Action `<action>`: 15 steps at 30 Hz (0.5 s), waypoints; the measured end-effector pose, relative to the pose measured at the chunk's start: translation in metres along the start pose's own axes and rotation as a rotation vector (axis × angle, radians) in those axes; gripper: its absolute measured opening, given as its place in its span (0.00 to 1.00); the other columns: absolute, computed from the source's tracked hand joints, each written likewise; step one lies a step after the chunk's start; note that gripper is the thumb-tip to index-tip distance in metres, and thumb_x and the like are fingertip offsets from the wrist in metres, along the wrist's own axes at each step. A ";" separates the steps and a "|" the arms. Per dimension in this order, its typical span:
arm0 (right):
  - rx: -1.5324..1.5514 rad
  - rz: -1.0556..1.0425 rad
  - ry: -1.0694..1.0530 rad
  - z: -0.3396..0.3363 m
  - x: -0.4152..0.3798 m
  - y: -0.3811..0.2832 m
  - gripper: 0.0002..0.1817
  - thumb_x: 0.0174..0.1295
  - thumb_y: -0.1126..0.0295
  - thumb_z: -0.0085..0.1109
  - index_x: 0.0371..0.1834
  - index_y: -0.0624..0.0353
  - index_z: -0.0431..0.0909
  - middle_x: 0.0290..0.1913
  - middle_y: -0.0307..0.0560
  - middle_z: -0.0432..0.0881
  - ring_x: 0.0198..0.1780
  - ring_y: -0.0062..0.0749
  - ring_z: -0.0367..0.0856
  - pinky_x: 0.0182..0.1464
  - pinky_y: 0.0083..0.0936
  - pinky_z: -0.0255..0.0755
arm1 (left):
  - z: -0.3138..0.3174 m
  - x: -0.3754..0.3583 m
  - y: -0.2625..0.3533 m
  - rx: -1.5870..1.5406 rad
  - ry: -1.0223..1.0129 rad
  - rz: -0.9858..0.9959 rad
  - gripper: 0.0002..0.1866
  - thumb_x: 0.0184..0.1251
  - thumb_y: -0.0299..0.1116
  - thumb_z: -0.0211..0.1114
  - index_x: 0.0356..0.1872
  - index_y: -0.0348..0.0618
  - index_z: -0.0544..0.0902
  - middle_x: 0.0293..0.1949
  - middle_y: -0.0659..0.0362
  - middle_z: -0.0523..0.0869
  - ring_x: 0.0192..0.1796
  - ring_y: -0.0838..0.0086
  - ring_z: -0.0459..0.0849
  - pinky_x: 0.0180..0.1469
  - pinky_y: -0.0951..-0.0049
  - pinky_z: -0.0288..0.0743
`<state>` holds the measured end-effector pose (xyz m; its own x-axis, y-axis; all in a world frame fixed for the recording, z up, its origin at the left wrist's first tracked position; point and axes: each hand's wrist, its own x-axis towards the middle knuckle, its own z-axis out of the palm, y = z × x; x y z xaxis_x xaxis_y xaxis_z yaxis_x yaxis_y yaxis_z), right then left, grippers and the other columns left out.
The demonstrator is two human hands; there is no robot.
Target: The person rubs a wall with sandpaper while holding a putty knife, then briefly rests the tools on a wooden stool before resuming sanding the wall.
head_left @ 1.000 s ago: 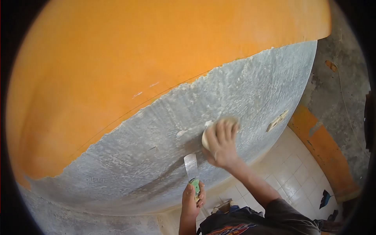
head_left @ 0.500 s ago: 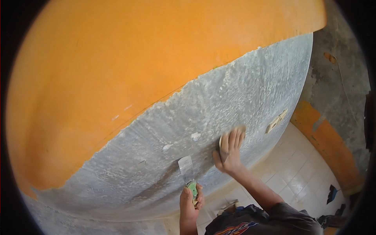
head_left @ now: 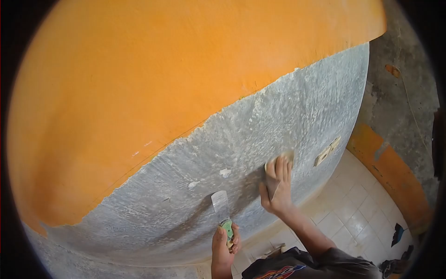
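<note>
My left hand is wrapped round the green handle of a putty knife, whose wide metal blade points up in front of the wall. My right hand presses a thin, light-coloured pad against the bare grey part of the wall; the fingers mostly cover the pad. Above the grey area the wall has orange paint with a ragged lower edge. Small white patches lie to the left of my right hand.
A socket plate is on the wall to the right. Pale floor tiles lie below, with a dark blue object on them. Another wall, grey with an orange band, stands at the far right.
My right hand has shifted slightly right and down in the view, still with the pad on the wall. The wall's paint edge sits a little lower. My left hand keeps the putty knife.
</note>
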<state>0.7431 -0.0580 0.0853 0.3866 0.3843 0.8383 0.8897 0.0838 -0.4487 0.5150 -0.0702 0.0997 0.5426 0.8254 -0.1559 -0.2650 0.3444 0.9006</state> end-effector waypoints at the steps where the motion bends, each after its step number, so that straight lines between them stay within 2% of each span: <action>1: 0.000 -0.010 -0.076 -0.005 -0.003 0.000 0.35 0.60 0.66 0.52 0.71 0.63 0.54 0.70 0.73 0.51 0.71 0.73 0.46 0.68 0.64 0.35 | 0.002 0.001 0.001 -0.002 -0.005 0.007 0.29 0.71 0.58 0.47 0.44 0.35 0.72 0.20 0.63 0.68 0.15 0.83 0.61 0.16 0.81 0.54; 3: -0.001 -0.019 -0.154 -0.010 0.005 0.004 0.34 0.61 0.66 0.52 0.71 0.63 0.54 0.70 0.73 0.52 0.71 0.73 0.47 0.68 0.64 0.37 | 0.005 0.000 0.001 0.008 -0.005 -0.006 0.29 0.70 0.59 0.48 0.44 0.35 0.72 0.20 0.63 0.68 0.15 0.83 0.61 0.15 0.81 0.54; 6: -0.059 -0.047 -0.039 -0.038 0.087 -0.012 0.34 0.62 0.67 0.52 0.71 0.62 0.54 0.70 0.73 0.51 0.72 0.70 0.46 0.68 0.63 0.38 | 0.003 0.002 -0.002 -0.001 0.002 -0.014 0.30 0.69 0.60 0.49 0.43 0.36 0.72 0.20 0.63 0.68 0.15 0.82 0.61 0.15 0.81 0.54; 8: -0.060 -0.069 0.037 -0.046 0.114 -0.023 0.33 0.62 0.67 0.51 0.71 0.61 0.54 0.70 0.73 0.51 0.72 0.70 0.47 0.67 0.63 0.39 | 0.008 0.001 -0.001 -0.006 0.008 -0.010 0.30 0.69 0.60 0.49 0.43 0.36 0.72 0.20 0.63 0.68 0.15 0.82 0.61 0.15 0.81 0.54; 15: -0.063 -0.021 -0.182 -0.025 0.025 -0.017 0.32 0.62 0.66 0.53 0.70 0.60 0.58 0.70 0.71 0.53 0.72 0.65 0.51 0.67 0.62 0.44 | 0.006 -0.001 -0.007 -0.059 0.002 -0.012 0.30 0.68 0.60 0.50 0.43 0.36 0.72 0.20 0.63 0.68 0.14 0.82 0.61 0.15 0.81 0.54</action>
<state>0.7439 -0.0724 0.1212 0.3224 0.5436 0.7750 0.9128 0.0383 -0.4066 0.5215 -0.0759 0.0966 0.5447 0.8218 -0.1673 -0.3052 0.3801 0.8732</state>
